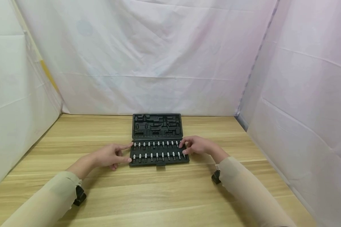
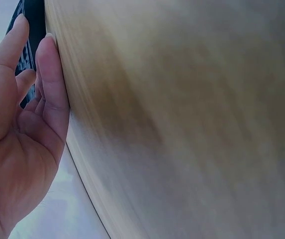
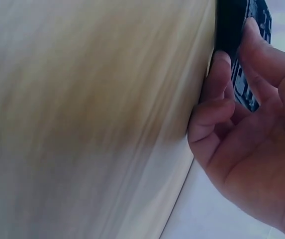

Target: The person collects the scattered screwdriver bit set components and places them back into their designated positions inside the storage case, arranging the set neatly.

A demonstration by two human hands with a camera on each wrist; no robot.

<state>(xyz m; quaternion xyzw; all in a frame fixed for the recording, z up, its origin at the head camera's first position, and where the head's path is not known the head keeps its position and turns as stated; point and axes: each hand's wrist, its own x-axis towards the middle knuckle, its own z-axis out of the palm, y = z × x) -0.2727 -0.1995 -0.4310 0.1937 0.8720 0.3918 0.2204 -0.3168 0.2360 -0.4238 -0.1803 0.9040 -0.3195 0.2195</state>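
A black plastic socket bit case (image 1: 159, 150) lies unfolded on the wooden table, its lid (image 1: 157, 126) leaning back behind the base. Two rows of silver bit sockets (image 1: 157, 156) fill the base. My left hand (image 1: 109, 156) is at the case's left edge, index finger and thumb stretched out and spread apart, the other fingers bent. At the opposite end, my right hand (image 1: 197, 145) reaches over the right edge, with thumb and index finger apart by the last sockets. Both wrist views show fingers beside the dark case (image 3: 232, 25); exact contact is partly hidden.
The wooden table (image 1: 159, 195) stretches in front of the case and to both sides. White cloth (image 1: 150, 63) hangs behind it, and more white sheeting (image 1: 301, 104) stands on the right. A black strap device (image 1: 79, 195) sits at the left cuff.
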